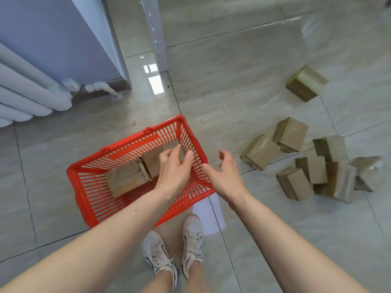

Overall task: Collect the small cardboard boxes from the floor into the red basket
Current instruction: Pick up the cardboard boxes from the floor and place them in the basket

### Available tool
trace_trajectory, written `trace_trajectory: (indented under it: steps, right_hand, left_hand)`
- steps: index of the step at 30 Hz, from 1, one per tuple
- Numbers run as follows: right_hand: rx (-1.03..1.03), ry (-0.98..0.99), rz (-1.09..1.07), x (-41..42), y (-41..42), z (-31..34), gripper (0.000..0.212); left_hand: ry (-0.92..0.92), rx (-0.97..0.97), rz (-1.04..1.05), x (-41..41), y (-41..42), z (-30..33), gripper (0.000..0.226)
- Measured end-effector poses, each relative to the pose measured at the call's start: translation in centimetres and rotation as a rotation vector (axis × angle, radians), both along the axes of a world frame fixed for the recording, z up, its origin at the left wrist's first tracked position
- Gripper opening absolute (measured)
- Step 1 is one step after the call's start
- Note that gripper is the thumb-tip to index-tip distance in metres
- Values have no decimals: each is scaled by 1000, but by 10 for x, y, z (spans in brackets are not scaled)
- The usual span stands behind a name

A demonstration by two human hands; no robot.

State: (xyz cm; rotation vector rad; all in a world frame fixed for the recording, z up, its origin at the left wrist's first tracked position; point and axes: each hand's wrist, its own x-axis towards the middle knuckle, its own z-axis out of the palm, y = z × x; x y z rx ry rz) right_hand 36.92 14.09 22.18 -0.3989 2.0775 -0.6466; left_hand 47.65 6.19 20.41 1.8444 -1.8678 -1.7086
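Now the empty, spread right hand point(225, 176) is nearer the brown cardboard boxes point(259, 152) at three o'clock; left hand point(175, 168), fingers loosely spread, hovers over the red plastic basket point(88, 187).

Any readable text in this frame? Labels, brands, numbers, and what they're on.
No text can be read anywhere in the frame.
Cardboard boxes on the floor and in the red basket: plain brown faces, no print visible.
Shoes: a dark curved mark on the side, no lettering legible.
White sheet beside the basket: blank as far as it shows.
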Motion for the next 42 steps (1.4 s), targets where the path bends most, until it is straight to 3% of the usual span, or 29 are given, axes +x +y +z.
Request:
trace_trajectory:
  steps: [7, 16, 26, 42]
  right_hand:
    - [-22, 40, -359, -59, 82, 63, 56]
    - [3, 72, -458, -146, 199, 94, 46]
    - [26, 92, -581, -256, 333, 104, 48]
    - [-23, 84, -791, -386, 395, 102, 50]
  left_hand:
    - [61, -24, -121, -68, 55, 66, 54]
    - [164, 8, -214, -155, 145, 101, 33]
    - [177, 34, -256, -274, 257, 116, 32]
    - [132, -11, -467, -439, 284, 116, 16]
